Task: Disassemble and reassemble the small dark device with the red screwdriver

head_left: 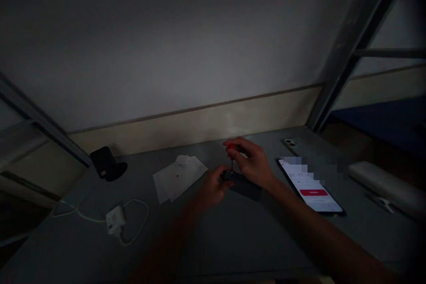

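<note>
A small dark rectangular device (244,184) lies on the grey table (213,239) in dim light. My left hand (213,186) is closed on its left end and steadies it. My right hand (251,159) pinches a small screwdriver with a red handle (230,148), held upright with its thin shaft pointing down onto the top of the device. The fingers of both hands are curled.
A white sheet of paper (179,176) lies left of the hands. A white charger with its cable (115,221) sits at the front left, a black stand (106,164) behind it. A lit phone (311,186) and another phone (293,143) lie to the right. Metal frame posts (346,57) rise at both sides.
</note>
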Action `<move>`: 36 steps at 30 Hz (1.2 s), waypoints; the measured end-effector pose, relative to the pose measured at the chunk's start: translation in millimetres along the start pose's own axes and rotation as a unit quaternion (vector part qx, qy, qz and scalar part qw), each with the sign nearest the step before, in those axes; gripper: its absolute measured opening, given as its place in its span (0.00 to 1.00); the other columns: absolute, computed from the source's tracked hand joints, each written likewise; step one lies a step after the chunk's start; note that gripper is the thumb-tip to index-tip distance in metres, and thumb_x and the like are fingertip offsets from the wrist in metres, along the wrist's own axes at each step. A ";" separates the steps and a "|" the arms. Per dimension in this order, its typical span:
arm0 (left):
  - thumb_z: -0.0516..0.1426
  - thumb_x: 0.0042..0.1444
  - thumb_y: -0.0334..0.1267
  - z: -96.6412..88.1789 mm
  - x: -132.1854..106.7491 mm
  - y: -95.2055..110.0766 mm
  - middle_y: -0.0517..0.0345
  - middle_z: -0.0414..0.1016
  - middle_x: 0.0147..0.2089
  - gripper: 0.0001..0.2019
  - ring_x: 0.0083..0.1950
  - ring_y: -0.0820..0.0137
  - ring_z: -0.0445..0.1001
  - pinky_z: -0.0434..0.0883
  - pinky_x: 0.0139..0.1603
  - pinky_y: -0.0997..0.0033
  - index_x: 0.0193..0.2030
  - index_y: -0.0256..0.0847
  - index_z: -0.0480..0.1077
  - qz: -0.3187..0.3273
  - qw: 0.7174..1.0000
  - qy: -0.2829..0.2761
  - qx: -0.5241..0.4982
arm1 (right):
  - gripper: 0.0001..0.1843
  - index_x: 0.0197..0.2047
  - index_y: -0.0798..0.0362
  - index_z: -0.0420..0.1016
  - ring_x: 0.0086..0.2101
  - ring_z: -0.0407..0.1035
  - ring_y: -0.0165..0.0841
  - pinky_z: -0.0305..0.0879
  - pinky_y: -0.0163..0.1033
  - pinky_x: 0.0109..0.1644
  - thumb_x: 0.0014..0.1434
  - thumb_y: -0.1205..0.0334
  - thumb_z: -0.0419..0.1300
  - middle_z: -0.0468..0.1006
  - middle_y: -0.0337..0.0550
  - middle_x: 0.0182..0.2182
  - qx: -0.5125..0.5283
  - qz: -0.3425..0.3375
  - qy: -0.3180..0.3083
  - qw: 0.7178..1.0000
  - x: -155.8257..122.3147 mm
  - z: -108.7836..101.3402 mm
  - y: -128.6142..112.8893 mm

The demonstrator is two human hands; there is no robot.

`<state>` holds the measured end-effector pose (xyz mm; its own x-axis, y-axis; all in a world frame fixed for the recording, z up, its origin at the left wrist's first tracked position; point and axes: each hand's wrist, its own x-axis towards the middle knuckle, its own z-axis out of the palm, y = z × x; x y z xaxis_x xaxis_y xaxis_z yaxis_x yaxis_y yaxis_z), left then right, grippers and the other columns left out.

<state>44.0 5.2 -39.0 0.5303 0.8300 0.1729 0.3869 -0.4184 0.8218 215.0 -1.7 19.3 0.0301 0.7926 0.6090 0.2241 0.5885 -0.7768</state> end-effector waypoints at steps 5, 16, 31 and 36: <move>0.61 0.58 0.34 1.1 -3.3 -2.8 0.56 0.73 0.41 0.11 0.43 0.64 0.71 0.66 0.46 0.68 0.46 0.37 0.69 0.026 0.999 0.015 -0.026 | 0.08 0.45 0.50 0.79 0.32 0.74 0.31 0.71 0.39 0.38 0.63 0.64 0.60 0.79 0.42 0.37 -0.002 0.004 0.001 1.000 -1.3 0.6 -2.1; 0.60 0.58 0.33 2.6 -4.5 -1.2 0.55 0.74 0.42 0.11 0.44 0.64 0.71 0.66 0.47 0.67 0.48 0.38 0.70 0.026 0.999 0.017 -0.027 | 0.07 0.42 0.50 0.79 0.31 0.73 0.30 0.69 0.38 0.39 0.64 0.66 0.59 0.79 0.40 0.34 -0.003 0.003 -0.023 1.000 -2.3 -1.4 -3.9; 0.60 0.57 0.31 1.9 -6.9 4.9 0.54 0.73 0.42 0.12 0.44 0.64 0.71 0.66 0.47 0.66 0.48 0.38 0.69 0.021 0.999 0.028 -0.037 | 0.08 0.41 0.51 0.76 0.33 0.72 0.33 0.68 0.40 0.39 0.67 0.64 0.55 0.76 0.41 0.33 0.015 -0.001 -0.055 0.998 -2.6 -3.4 -9.5; 0.61 0.56 0.29 2.9 -6.0 3.0 0.53 0.74 0.43 0.12 0.45 0.64 0.72 0.67 0.48 0.65 0.47 0.38 0.69 0.026 0.999 0.023 -0.037 | 0.10 0.47 0.50 0.75 0.38 0.74 0.35 0.70 0.41 0.43 0.69 0.62 0.53 0.79 0.44 0.39 0.030 0.004 -0.101 0.994 -4.1 -4.6 -14.3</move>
<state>44.2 -2.2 -39.2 0.5124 0.8244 0.2403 0.3020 -0.4350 0.8482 216.1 -14.1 28.7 -0.1662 0.8097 0.5629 0.1663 0.5856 -0.7933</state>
